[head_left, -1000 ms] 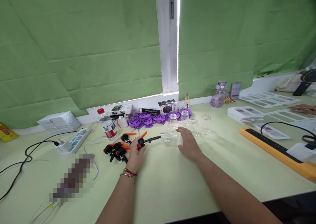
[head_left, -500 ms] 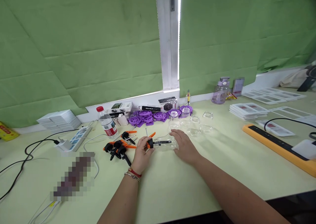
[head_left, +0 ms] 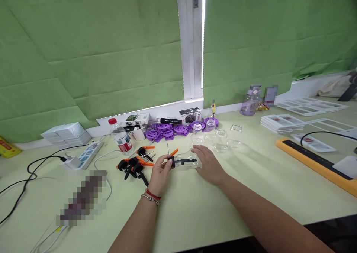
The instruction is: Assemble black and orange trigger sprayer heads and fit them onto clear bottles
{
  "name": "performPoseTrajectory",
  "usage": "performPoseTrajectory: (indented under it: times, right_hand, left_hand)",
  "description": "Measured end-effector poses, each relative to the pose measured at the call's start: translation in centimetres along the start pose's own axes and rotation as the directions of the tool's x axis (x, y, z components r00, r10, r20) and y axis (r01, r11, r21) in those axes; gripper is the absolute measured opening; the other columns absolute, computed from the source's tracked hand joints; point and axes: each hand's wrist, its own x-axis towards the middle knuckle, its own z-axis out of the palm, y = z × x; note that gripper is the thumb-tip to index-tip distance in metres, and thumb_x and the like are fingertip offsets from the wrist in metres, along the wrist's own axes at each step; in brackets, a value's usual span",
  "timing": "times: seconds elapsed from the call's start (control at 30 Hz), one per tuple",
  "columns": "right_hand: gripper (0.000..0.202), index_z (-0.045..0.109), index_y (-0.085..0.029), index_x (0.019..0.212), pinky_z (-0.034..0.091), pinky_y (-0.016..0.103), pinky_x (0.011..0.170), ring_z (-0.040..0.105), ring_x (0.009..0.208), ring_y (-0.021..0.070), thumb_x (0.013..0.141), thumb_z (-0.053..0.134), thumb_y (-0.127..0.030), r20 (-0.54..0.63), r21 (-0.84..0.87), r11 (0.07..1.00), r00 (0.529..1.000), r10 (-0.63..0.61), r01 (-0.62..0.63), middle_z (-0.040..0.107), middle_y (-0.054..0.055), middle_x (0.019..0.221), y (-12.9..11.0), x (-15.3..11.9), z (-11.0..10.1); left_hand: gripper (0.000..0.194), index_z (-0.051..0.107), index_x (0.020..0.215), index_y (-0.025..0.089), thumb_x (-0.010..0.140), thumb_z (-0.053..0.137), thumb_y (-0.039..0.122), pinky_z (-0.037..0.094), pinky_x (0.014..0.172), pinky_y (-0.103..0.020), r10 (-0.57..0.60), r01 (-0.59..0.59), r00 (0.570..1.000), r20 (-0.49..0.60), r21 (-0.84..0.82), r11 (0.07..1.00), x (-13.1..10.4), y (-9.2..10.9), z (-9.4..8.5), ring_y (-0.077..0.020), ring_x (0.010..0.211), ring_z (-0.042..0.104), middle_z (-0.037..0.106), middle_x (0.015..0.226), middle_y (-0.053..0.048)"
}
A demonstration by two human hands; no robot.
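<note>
A clear bottle (head_left: pixel 187 160) lies sideways between my hands, its base toward the right. My left hand (head_left: pixel 161 168) is closed around the black dispenser top (head_left: pixel 172 161) at the bottle's neck. An orange lever (head_left: pixel 174 152) sticks up from that top, and a black tube shows inside the bottle. My right hand (head_left: pixel 208 164) grips the bottle's base end, with fingers over the far side. Left of my left hand lie several loose black dispenser tops with orange levers (head_left: pixel 135 166). Beyond my right hand stand several clear open bottles (head_left: pixel 221 138).
Purple plastic parts (head_left: pixel 180 130) and small boxes (head_left: pixel 137 119) lie along the wall. A red-capped water bottle (head_left: pixel 120 138) stands at left near a power strip (head_left: pixel 90 155). To the right are an orange power strip (head_left: pixel 315 165), white card stacks (head_left: pixel 281 123) and a purple bottle (head_left: pixel 250 101).
The bottle's neck end and black top have shifted slightly right and upward, and my left thumb now lies further over the top. My right hand stays on the base.
</note>
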Motion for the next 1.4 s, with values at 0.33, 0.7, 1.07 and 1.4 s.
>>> performPoseTrajectory:
  times: [0.33,0.7,1.07,1.4]
  right_hand:
    - [0.06,0.052,-0.017,0.117,0.034,0.044,0.104,0.037,0.125,0.0279,0.059,0.048,-0.001,-0.08,-0.035,0.994,0.991,-0.109,0.107,0.047,0.009,0.131,-0.4,0.1,-0.2]
    - [0.062,0.047,-0.019,0.121,0.031,0.047,0.107,0.037,0.125,0.0276,0.062,0.049,-0.001,-0.09,0.02,0.981,0.977,-0.192,0.194,0.047,0.01,0.13,-0.3,0.0,-0.2]
    - [0.071,0.044,-0.026,0.125,0.032,0.045,0.107,0.036,0.127,0.0265,0.06,0.072,-0.018,0.038,0.475,0.879,0.998,-0.051,0.027,0.038,0.009,0.136,-0.1,-0.1,-2.1]
    - [0.087,0.039,-0.028,0.135,0.044,0.038,0.093,0.049,0.112,0.0234,0.059,0.08,-0.035,0.302,0.717,0.63,0.947,0.106,-0.3,0.045,0.009,0.13,1.5,-0.3,-0.6]
  left_hand:
    - [0.03,0.063,0.082,0.009,0.064,0.077,0.03,0.05,0.076,-0.026,-0.317,0.3,0.948,0.031,-0.416,0.858,-0.1,1.0,0.2,-0.0132,0.078,0.06,0.065,0.084,-0.008]
    - [0.03,0.065,0.082,0.011,0.073,0.07,0.039,0.042,0.043,-0.018,-0.402,0.428,0.903,0.152,-0.411,0.805,-0.2,0.9,-0.2,-0.0084,0.051,0.055,0.06,0.064,-0.001]
    - [0.016,0.065,0.088,0.009,0.081,0.062,0.023,0.053,0.053,-0.019,-0.456,0.485,0.871,0.18,-0.452,0.749,-0.3,1.5,-0.7,-0.0086,0.054,0.059,0.064,0.071,-0.005]
    - [0.019,0.064,0.084,0.009,0.081,0.063,0.028,0.047,0.045,-0.017,-0.458,0.505,0.863,0.213,-0.365,0.782,-0.3,1.1,-0.6,-0.0088,0.049,0.058,0.063,0.063,-0.004]
